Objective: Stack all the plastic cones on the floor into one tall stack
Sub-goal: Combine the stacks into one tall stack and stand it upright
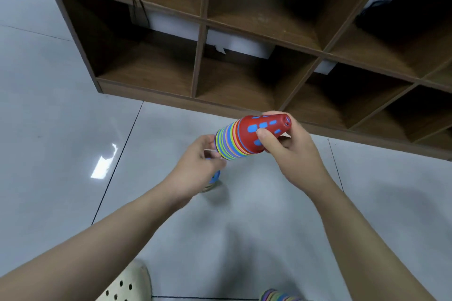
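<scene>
A stack of nested plastic cones [241, 140] lies tilted in the air between my hands, its many-coloured rims banded and a red cone with blue slots on top, tip pointing right. My right hand [286, 149] grips the red top cone, thumb across its side. My left hand [198, 164] holds the wide base end of the stack with curled fingers. Below my left wrist a blue cone [214, 177] stands on the floor, mostly hidden. Another pile of coloured cone rims [281, 295] shows at the bottom edge.
A brown wooden cubby shelf [244, 56] stands on the grey tiled floor [61, 117] just beyond my hands, with dark bags in its upper compartments. A cream perforated shoe [127, 286] is at the bottom left.
</scene>
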A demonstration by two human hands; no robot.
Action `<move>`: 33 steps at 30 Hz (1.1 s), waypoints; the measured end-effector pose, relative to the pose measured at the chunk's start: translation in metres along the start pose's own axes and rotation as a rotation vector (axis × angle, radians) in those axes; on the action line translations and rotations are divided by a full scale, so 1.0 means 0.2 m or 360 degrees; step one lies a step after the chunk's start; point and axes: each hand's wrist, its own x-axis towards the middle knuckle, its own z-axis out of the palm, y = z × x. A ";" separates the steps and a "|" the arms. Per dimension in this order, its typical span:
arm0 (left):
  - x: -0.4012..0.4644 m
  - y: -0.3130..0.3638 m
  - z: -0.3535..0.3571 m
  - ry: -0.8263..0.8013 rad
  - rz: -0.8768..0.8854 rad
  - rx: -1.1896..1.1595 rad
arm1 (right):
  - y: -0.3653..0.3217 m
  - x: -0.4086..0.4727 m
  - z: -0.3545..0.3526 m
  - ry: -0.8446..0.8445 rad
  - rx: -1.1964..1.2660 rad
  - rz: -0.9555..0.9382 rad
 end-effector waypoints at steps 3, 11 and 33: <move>0.04 -0.07 -0.06 0.0168 0.0100 0.0383 | 0.01 0.01 0.12 -0.0027 -0.0040 0.0016; 0.20 -0.28 -0.10 0.0191 0.0173 0.1051 | 0.20 0.08 0.34 -0.0025 -0.0472 0.0095; 0.25 -0.49 -0.09 -0.0307 -0.0064 0.0825 | 0.39 0.13 0.31 -0.0327 -0.0711 0.0305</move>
